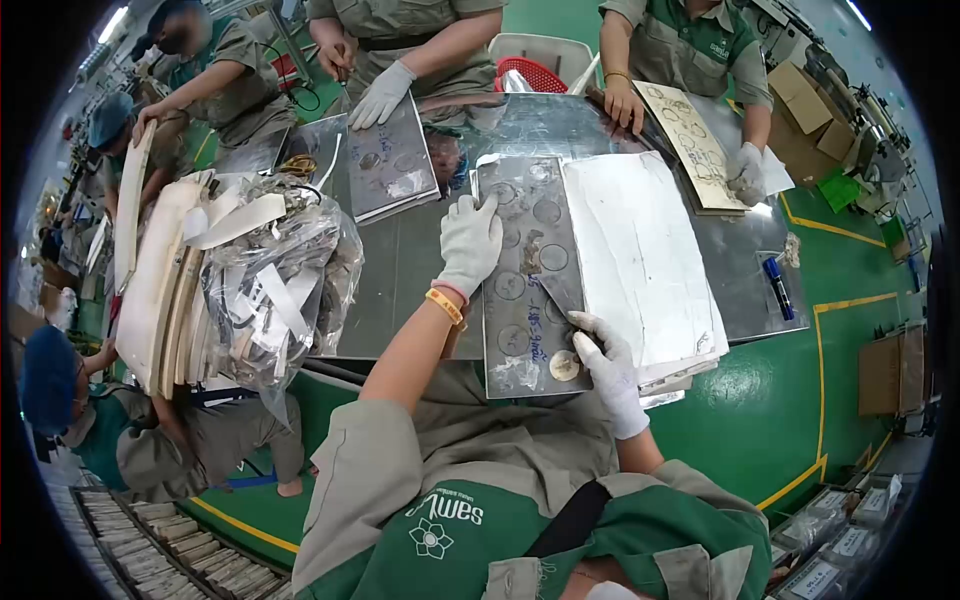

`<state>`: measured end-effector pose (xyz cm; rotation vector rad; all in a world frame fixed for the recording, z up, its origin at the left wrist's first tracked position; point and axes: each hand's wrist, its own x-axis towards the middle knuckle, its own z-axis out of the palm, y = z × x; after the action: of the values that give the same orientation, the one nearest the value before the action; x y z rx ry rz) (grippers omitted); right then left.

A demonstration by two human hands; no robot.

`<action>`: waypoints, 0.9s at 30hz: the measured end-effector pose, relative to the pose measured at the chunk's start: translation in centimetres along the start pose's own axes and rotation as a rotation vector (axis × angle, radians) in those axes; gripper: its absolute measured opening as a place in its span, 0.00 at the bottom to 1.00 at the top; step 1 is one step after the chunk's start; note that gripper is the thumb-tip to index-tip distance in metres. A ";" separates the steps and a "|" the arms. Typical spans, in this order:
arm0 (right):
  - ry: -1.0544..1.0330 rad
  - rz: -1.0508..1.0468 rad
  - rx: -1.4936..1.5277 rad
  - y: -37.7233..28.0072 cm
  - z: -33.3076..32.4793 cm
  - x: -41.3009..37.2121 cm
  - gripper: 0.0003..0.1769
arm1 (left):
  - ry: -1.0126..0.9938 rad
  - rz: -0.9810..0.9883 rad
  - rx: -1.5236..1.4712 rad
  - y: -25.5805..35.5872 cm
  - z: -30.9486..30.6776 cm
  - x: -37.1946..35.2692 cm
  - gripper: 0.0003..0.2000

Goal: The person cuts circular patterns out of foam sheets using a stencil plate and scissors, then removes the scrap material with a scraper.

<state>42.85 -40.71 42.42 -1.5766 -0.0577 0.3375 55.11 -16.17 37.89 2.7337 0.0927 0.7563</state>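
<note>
Steel table (400,270): left hand (470,240) spread flat on grey sheet (520,300); right hand (605,365) curled at sheet edge, grip unclear.

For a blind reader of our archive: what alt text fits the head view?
A person's white-gloved left hand presses flat on a grey metal plate with round marks on a shiny steel table, while the gloved right hand grips a dark flat blade against it. Other workers handle similar plates across the table.
</note>
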 end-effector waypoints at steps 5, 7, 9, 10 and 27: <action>0.006 -0.008 0.025 0.4 0.2 0.2 0.19 | 0.070 0.021 -0.118 0.1 0.0 -0.6 0.07; 0.004 -0.001 0.019 0.5 0.1 0.2 0.19 | 0.208 0.047 -0.175 0.0 0.2 -0.5 0.09; 0.000 -0.003 -0.025 0.2 0.1 0.1 0.19 | 0.201 0.071 -0.165 -0.3 1.1 -0.6 0.16; 0.021 -0.055 -0.053 0.7 0.1 0.0 0.19 | 0.164 0.086 -0.216 -0.2 1.2 -0.4 0.18; 0.152 -0.481 -0.223 -7.2 1.6 7.4 0.13 | -0.019 -0.115 -0.151 -1.3 0.6 -2.2 0.33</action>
<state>50.77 -37.07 48.22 -1.7436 -0.3604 -0.1711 53.59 -15.39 35.94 2.5677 0.1798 0.6772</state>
